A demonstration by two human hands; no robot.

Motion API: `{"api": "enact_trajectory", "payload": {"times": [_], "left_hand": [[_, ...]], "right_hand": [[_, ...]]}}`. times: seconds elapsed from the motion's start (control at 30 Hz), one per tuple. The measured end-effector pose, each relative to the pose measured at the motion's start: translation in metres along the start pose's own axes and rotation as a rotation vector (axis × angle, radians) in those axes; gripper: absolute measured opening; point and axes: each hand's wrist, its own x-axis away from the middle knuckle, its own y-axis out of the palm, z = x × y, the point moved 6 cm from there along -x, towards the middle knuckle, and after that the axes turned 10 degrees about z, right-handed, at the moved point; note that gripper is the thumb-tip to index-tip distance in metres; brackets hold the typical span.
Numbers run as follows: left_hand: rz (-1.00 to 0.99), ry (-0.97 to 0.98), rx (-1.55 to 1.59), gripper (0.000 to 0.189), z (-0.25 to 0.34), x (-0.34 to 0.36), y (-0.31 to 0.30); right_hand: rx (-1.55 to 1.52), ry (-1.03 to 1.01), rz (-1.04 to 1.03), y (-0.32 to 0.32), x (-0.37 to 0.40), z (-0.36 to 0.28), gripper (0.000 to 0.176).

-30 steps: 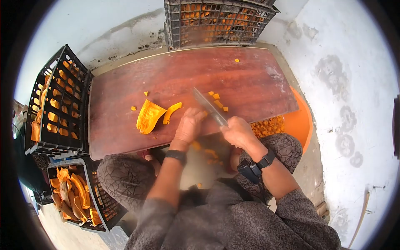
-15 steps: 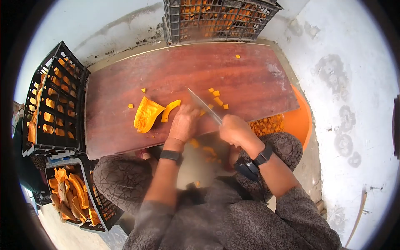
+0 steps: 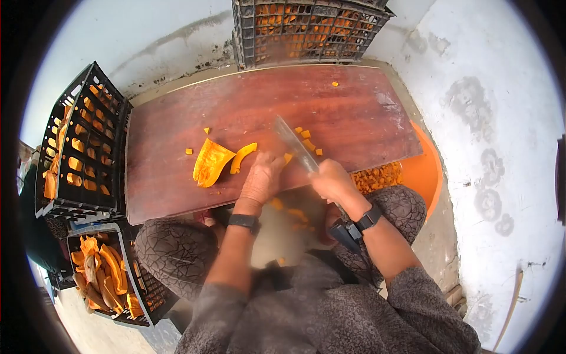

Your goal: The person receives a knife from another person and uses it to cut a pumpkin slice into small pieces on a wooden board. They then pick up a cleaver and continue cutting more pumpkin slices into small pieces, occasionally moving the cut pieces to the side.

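Observation:
My right hand (image 3: pixel 331 179) is closed round the handle of a knife (image 3: pixel 296 144), whose broad blade points up and left over the red-brown board (image 3: pixel 177 106). My left hand (image 3: pixel 262 176) rests at the board's near edge, fingers curled against something mostly hidden beneath them. A small orange piece (image 3: pixel 288 158) shows between that hand and the blade. Several cut orange cubes (image 3: pixel 306 134) lie just beyond the knife. To the left of my left hand are a curved orange strip (image 3: pixel 242 157) and a large pumpkin-like chunk (image 3: pixel 211 163).
An orange tub (image 3: pixel 433 171) holding diced pieces (image 3: pixel 377 178) sits under the board's right end. Black crates with orange pieces stand behind the board (image 3: pixel 306 32), at its left (image 3: pixel 82 141) and at lower left (image 3: pixel 106 277). A white wall (image 3: pixel 495 118) rises at right.
The knife blade has turned so that more of its flat side shows. My left hand stays nearly in place. The whole view has shifted slightly.

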Motion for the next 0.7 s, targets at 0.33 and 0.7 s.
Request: {"api": "enact_trajectory", "payload": {"times": [0.33, 0.7], "left_hand": [[0.038, 0.054, 0.005, 0.012, 0.006, -0.001, 0.006], [0.033, 0.030, 0.028, 0.035, -0.001, -0.001, 0.007]], "right_hand": [[-0.015, -0.118, 0.094, -0.009, 0.012, 0.000, 0.034], [0.259, -0.145, -0.040, -0.005, 0.008, -0.020, 0.026]]}}
